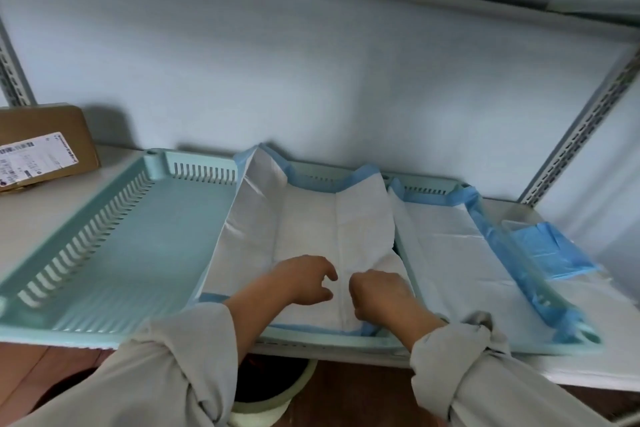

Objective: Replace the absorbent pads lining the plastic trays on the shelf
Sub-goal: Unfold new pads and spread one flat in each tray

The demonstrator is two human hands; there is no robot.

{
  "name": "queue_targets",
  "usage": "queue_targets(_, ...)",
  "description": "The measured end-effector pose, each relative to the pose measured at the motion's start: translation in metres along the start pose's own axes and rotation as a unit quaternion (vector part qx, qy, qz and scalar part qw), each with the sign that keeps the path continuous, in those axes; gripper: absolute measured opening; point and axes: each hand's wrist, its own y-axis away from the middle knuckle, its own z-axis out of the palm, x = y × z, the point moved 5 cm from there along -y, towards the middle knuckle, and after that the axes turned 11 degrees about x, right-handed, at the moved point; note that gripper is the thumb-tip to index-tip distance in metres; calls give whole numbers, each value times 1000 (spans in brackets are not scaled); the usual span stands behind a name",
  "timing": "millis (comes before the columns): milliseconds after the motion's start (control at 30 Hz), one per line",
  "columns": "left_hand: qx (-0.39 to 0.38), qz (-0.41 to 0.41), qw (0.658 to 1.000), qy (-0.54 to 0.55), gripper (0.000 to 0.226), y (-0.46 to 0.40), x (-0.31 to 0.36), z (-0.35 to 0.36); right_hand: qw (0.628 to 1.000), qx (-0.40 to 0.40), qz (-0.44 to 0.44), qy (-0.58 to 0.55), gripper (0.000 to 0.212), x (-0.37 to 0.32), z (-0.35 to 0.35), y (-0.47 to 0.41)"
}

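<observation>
Three pale green plastic trays stand side by side on the shelf. The left tray (114,246) is bare. A white absorbent pad (311,218) with blue edging lies in the middle tray (322,340), its far corners standing up over the back wall. My left hand (304,279) and my right hand (379,298) rest on the pad's near part, on either side of its centre fold, fingers curled toward each other. Whether they pinch the pad I cannot tell. The right tray (588,340) holds another pad (450,253) lying flat.
A brown cardboard box (45,146) with a label sits at the shelf's back left. A folded blue pad (550,250) lies on the shelf right of the trays. Slotted metal uprights (581,135) frame the shelf. A round bin (273,388) stands on the floor below.
</observation>
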Motion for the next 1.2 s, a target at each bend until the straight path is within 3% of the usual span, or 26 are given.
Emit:
queue_targets(100, 48, -25, 996, 73, 39, 2, 5, -9, 994, 86, 28, -67, 23, 7, -18, -9)
queue_targets(200, 20, -31, 999, 30, 44, 6, 5, -15, 987, -1, -30, -156, 37, -1, -19, -8)
queue_targets(300, 13, -59, 998, 12, 40, 4, -4, -19, 981, -70, -56, -170, 51, -16, -2, -1)
queue_targets(467, 46, -91, 995, -8, 32, 3, -12, -29, 987, -14, -61, -148, 42, -26, 10, -10)
queue_targets(600, 47, -114, 992, -12, 28, 6, -18, -34, 990, 31, -64, -121, 23, -26, 12, -10)
queue_targets(700, 24, -145, 985, 95, 24, 17, -14, -43, 977, 69, -4, -204, 22, -13, 2, -12)
queue_targets(800, -144, -179, 945, 234, 41, 38, 3, -45, 932, 144, 71, -324, 17, 11, -37, -20)
queue_targets(867, -175, -203, 928, 259, 61, 45, 8, -45, 902, 184, 88, -380, 14, 20, -67, -18)
queue_targets(933, -72, -240, 911, 326, 77, 40, 8, -54, 884, 214, 86, -407, 12, 23, -92, -12)
queue_targets(967, -5, -264, 882, 391, 77, 37, 6, -59, 880, 226, 82, -408, 11, 22, -100, -8)
queue_targets(1033, 101, -299, 791, 524, 66, 31, 2, -71, 880, 237, 72, -405, 9, 17, -112, 3)
queue_targets(1100, 157, -306, 723, 599, 45, 24, -3, -80, 882, 221, 57, -412, 8, 2, -115, 12)
queue_targets(1167, 189, -305, 707, 609, 36, 20, -6, -84, 884, 181, 9, -431, 6, -22, -115, 20)
queue_targets(1200, 205, -313, 716, 589, 37, 21, -9, -86, 884, 154, -28, -441, 8, -35, -116, 23)
